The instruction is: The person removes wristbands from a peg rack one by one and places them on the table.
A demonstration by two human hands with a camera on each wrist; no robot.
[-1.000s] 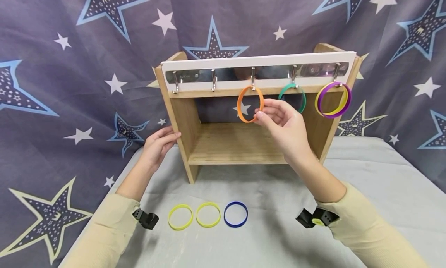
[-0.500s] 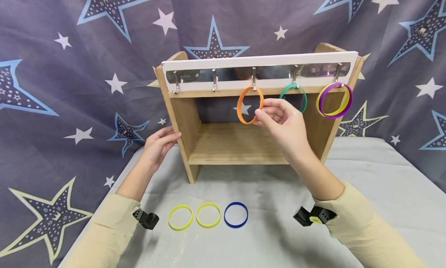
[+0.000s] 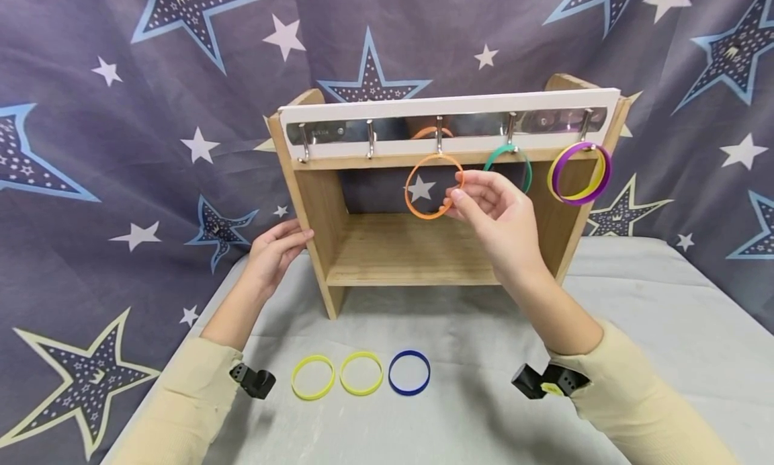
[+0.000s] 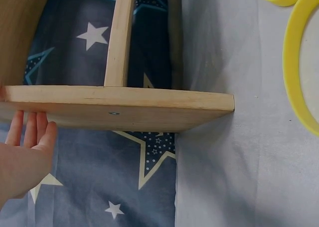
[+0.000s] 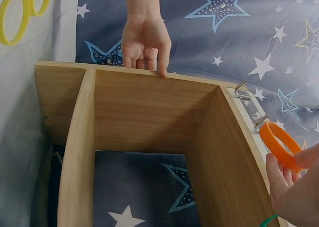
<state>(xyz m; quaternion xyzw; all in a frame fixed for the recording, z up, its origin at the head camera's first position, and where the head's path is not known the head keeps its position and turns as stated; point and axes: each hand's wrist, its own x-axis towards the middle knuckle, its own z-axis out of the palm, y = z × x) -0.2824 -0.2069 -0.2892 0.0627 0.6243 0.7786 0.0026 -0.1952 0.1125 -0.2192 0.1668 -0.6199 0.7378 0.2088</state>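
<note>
Held up in front of the pale wooden shelf unit (image 3: 387, 260), just under the middle hook (image 3: 439, 134) of a shiny metal hook strip (image 3: 474, 125), is a thin orange ring-shaped band (image 5: 271, 145), apparently rubber or silicone; whether it touches the hook tip cannot be told. The right hand (image 3: 502, 216) pinches its rim between thumb and fingers at about 3 to 4 o'clock, while the left hand (image 3: 272, 257), fingers extended, rests against the unit's side panel towards 8 o'clock from the band. The band should prove very light, springy and hard to break — soft enough that a firm squeeze would pull it oval, yet probably grippy rather than slippery. A gentle pinch on the lower rim, around 4 o'clock, seems the best hold, keeping the circle round. The dark blue ring-shaped band (image 3: 393, 384) lying at 6 o'clock on the cloth-covered worktop (image 3: 484, 425) looks likely to handle alike. As for writing, small marks near the strip's 9 o'clock end are too faint to read — and no brand or lettering can be made out on either band.
</note>
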